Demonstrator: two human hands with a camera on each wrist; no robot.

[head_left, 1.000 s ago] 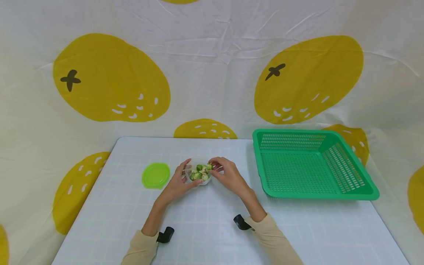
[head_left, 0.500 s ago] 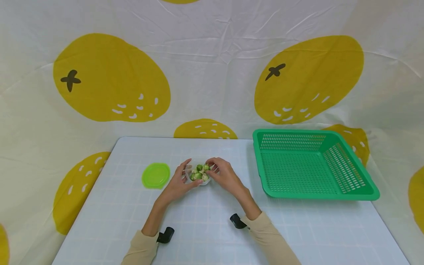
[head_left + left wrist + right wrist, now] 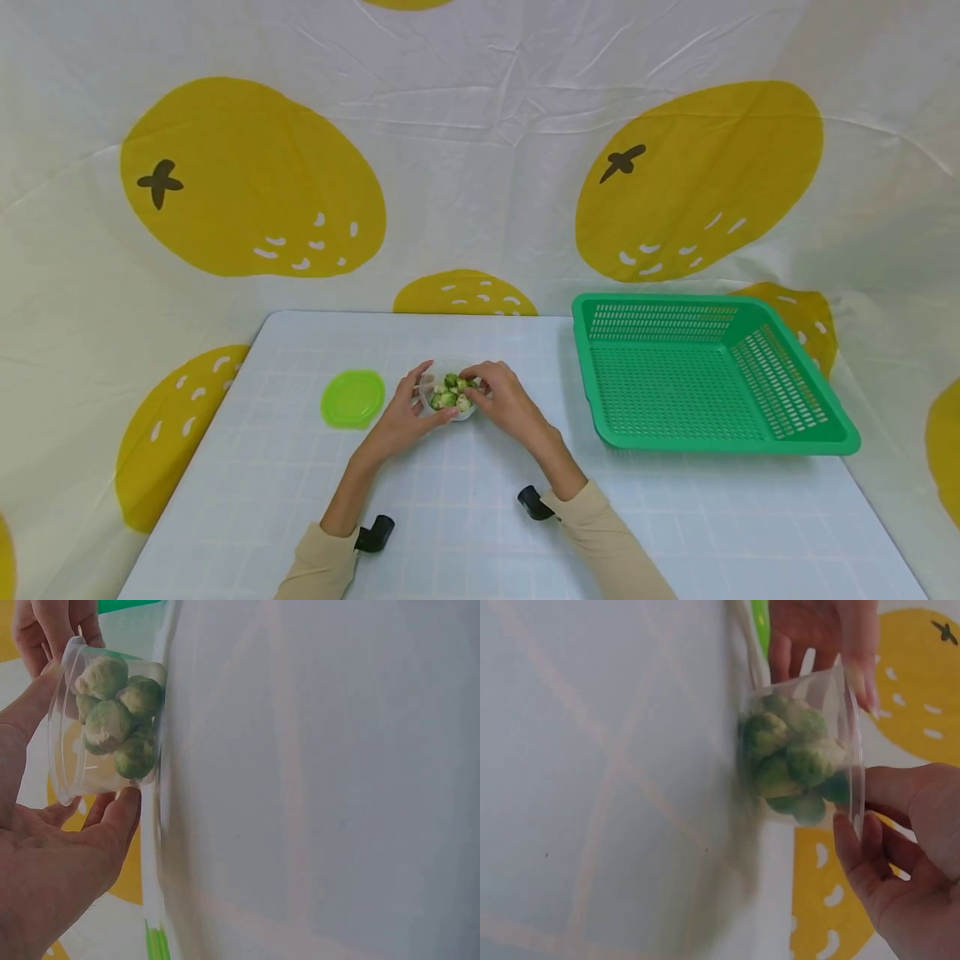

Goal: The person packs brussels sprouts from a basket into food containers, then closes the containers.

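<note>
A clear round plastic tub (image 3: pixel 84 780) of green Brussels sprouts (image 3: pixel 107 724) stands on the table. My left hand (image 3: pixel 401 427) grips it from the left, fingers and thumb curved round its wall. My right hand (image 3: pixel 513 404) reaches over the right rim, fingertips inside, pinching a Brussels sprout (image 3: pixel 464 383) among the others. Those fingertips are partly hidden by the tub's wall and contents in the right wrist view. In that view the tub's rim (image 3: pixel 860 754) lies between both hands.
A bright green round lid (image 3: pixel 352 399) lies flat left of the tub. To the right, a large green plastic basket (image 3: pixel 720 446) with slotted walls stands on the pale checked tabletop (image 3: pixel 450 517). Behind hangs a white cloth (image 3: pixel 480 192) printed with yellow fruit.
My right hand has moved a little left and inward with the Brussels sprout, from the rim to inside the tub. My left hand and the tub have stayed put.
</note>
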